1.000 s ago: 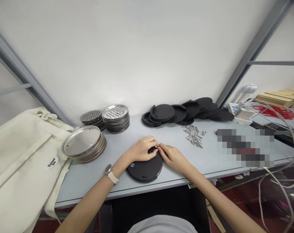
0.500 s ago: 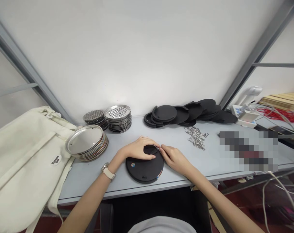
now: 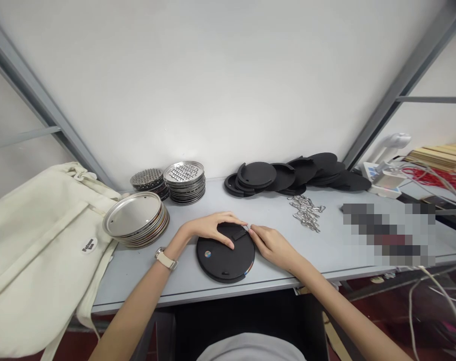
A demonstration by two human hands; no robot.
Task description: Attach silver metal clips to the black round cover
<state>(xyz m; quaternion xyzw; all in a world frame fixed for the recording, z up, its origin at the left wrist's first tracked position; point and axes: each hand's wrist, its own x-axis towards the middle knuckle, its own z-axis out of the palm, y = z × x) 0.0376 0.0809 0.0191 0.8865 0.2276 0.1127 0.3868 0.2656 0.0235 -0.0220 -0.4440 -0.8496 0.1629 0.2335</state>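
A black round disc-shaped case [image 3: 228, 263] lies flat at the table's front edge, with a small coloured sticker, a slot and a striped patch at its rim. My left hand [image 3: 210, 228] is over its far left side, thumb on top and fingers stretched along the far rim. At the upper right rim my right hand [image 3: 269, 244] is closed in a pinch. A thin silver metal piece [image 3: 246, 227], seemingly a small snap hook, shows between the fingertips of both hands; most of it is hidden.
Behind lie black round covers [image 3: 258, 175] in an overlapping row and a pile of silver snap hooks [image 3: 306, 213]. Stacked metal discs [image 3: 133, 215] and grater discs [image 3: 184, 173] stand at left, beside a cream bag [image 3: 35, 260]. White cables [image 3: 419, 296] hang at right.
My left thumb has slid slightly left and toward me on the case, exposing more of its raised black part. My right hand stays pinched at the rim. The view has shifted slightly.
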